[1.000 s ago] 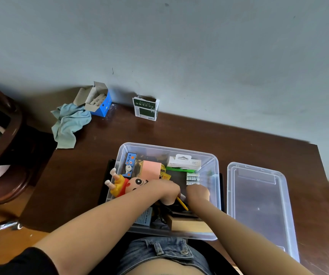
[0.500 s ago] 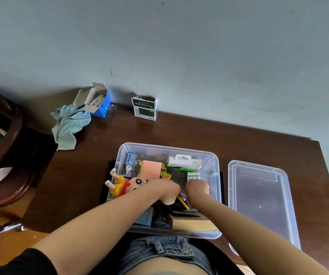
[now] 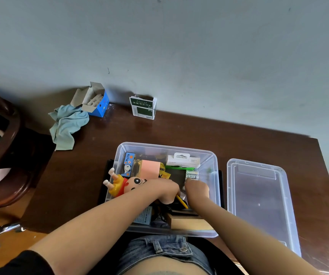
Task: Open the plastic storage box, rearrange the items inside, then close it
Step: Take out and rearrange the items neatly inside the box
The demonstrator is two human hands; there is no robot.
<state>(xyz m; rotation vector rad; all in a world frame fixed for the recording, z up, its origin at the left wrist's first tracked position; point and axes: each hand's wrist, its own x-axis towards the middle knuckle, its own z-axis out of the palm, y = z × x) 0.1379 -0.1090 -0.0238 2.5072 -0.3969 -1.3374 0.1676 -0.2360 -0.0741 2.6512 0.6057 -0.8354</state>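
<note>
Mid-rearrange: both your hands are inside the clear plastic storage box (image 3: 213, 161). Left hand (image 3: 165, 190) grips a yellow pencil (image 3: 181, 201); right hand (image 3: 197, 188) grip unclear. Next: settle items flat, then fit the clear plastic lid (image 3: 258, 197).

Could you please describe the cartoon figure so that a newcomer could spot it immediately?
Find the clear storage box on the brown table. The cartoon figure lies in its left side, feet poking over the rim. Nothing else there has a face.

Head-worn camera looks steeply down, close over the table (image 3: 239, 139) against a wall (image 3: 179, 46).
</note>
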